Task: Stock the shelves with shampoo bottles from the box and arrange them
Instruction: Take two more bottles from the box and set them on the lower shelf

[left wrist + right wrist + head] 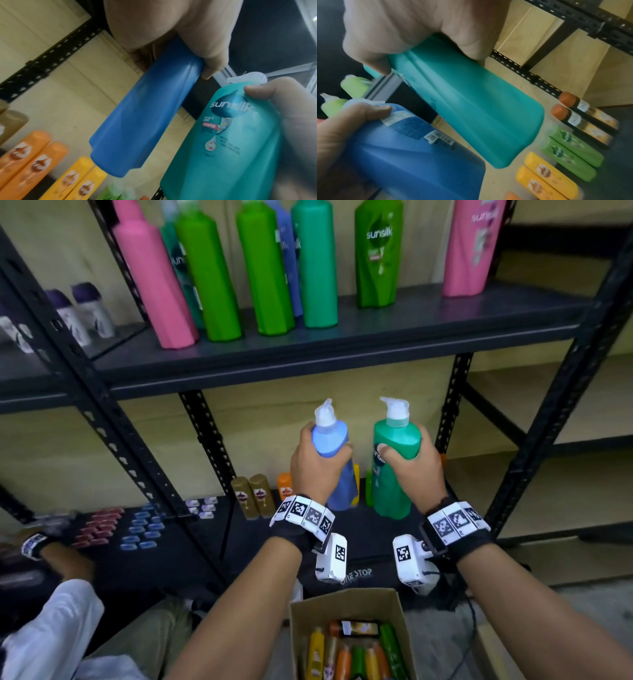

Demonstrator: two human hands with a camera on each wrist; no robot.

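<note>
My left hand [317, 463] grips a blue pump bottle [334, 453] near its shoulder, upright in front of the lower shelf opening. Its blue body [145, 115] fills the left wrist view. Beside it, my right hand [411, 467] holds a teal-green Sunsilk pump bottle [394, 470], also upright; its teal body [471, 105] shows in the right wrist view. Both bottles hang side by side above the lower shelf [363, 529]. The cardboard box [349, 604] sits below my wrists with several small bottles inside.
The upper shelf [308, 350] carries tall pink, green, blue and teal bottles. Small orange, yellow, green and gold bottles stand at the lower shelf's back [570, 152]. Another person's arm [51, 549] reaches into the neighbouring rack at left. Black uprights frame the bay.
</note>
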